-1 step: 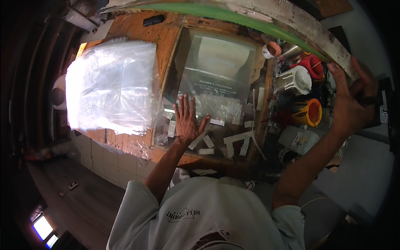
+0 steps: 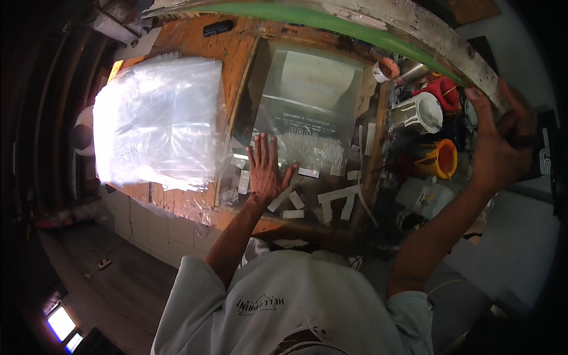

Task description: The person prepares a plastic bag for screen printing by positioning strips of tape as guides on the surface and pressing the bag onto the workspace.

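Transparent plastic film, a clear rectangular sheet point(image 2: 307, 112) with some pale printing, lies flat on the wooden work table point(image 2: 236, 47). Its long axis runs from near to far, and the near edge lies just beside the person's left hand. The sheet sits in the middle of the table, to the right of a big stack of clear shiny plastic bags point(image 2: 157, 121) that catches strong light.

The left hand point(image 2: 266, 168) is open and flat, with all fingers stretched and pointing to the far side. The palm presses down on the near edge of the sheet; it grips nothing. The right hand point(image 2: 503, 139) is raised at the far right, near the green-edged wooden board point(image 2: 331, 23). Its fingers are curled around a small dark object point(image 2: 523, 141), but I cannot tell what the object is.

Near the left hand, several short white tape strips point(image 2: 340, 195) are stuck on the table; I count about seven, though some overlap. To the right of the sheet stand three containers: one white bucket point(image 2: 423, 112), one red container point(image 2: 441, 92) and one orange cup point(image 2: 441, 158). One roll of tape point(image 2: 387, 69) lies farther away, beside the sheet's far right corner.
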